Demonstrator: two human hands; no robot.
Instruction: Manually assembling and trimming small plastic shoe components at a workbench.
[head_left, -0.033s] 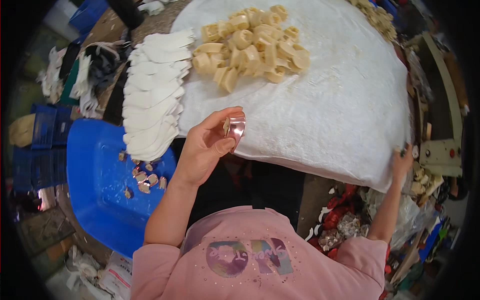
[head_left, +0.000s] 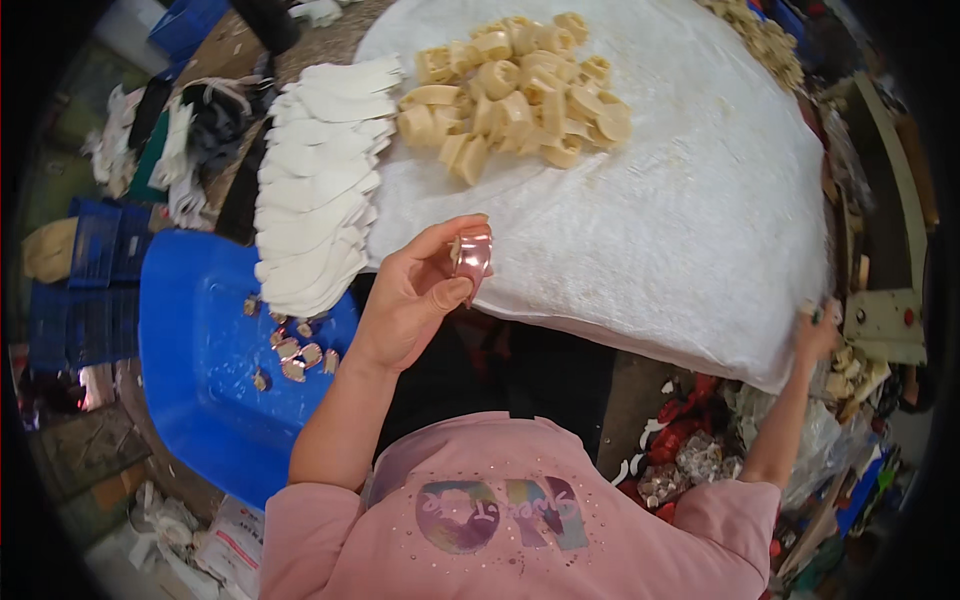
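My left hand (head_left: 405,300) is raised at the table's near edge. Between its thumb and fingers is a shiny rose-gold curved piece that looks like a shoe heel (head_left: 472,252). Far to the right, my right hand (head_left: 820,332) reaches past the table's right corner. Its fingers are curled around a small spot that I cannot make out. Beyond my left hand, a pile of beige plastic heels (head_left: 515,115) lies on the white-covered table (head_left: 680,210). Left of the pile, flat white pieces (head_left: 320,190) overlap in a long fanned row.
A blue tub (head_left: 190,400) stands left of my left arm, with several rose-gold pieces (head_left: 292,352) inside. At the right stands a pale green metal machine (head_left: 885,325). Clear plastic bags (head_left: 790,430) and red scraps (head_left: 670,440) lie below my right arm. Blue crates (head_left: 85,320) stand far left.
The whole view has shifted slightly to the right. The fingers of my right hand have changed position a little; my left hand still holds the rose-gold heel.
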